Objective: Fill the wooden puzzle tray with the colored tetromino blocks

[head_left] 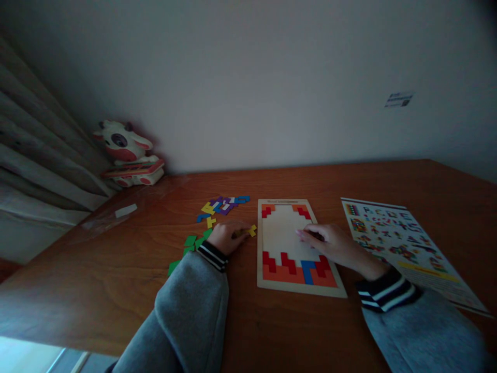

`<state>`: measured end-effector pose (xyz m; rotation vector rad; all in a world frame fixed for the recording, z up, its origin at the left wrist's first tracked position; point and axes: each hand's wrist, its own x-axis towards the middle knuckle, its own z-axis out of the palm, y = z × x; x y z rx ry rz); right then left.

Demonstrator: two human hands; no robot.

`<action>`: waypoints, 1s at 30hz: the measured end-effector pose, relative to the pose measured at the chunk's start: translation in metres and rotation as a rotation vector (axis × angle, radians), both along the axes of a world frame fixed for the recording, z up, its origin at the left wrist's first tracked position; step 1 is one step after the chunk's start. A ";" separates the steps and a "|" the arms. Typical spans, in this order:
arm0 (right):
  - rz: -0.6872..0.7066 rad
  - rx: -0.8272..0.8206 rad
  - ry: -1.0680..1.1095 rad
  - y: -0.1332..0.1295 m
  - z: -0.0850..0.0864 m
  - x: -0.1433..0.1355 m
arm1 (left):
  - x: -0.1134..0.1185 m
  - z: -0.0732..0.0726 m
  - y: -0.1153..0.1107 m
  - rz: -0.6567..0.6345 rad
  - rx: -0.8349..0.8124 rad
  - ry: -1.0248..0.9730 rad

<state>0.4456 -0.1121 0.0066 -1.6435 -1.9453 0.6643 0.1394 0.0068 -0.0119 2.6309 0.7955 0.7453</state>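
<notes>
A cream puzzle board lies on the brown table, with red and orange pieces along its top corners and bottom, and a blue piece among those at the bottom. My left hand, left of the board, has its fingers pinched on a yellow piece beside the board's left edge. Over the bare middle right of the board is my right hand, thumb and fingers drawn together; whether something small is between the fingertips cannot be made out.
Green pieces lie by my left wrist. Purple, blue, white and yellow pieces are heaped behind it. A printed sheet lies at right. A cow toy stands at the back left by plastic wrap.
</notes>
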 end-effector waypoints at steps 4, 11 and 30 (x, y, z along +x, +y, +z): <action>0.004 -0.001 0.011 -0.001 0.001 0.000 | -0.007 0.005 0.005 -0.014 0.031 -0.014; 0.000 0.000 0.015 0.000 0.001 0.000 | -0.020 0.022 0.001 -0.193 0.046 0.070; 0.003 0.008 -0.011 -0.001 0.002 -0.001 | -0.018 0.015 0.002 -0.061 0.059 0.091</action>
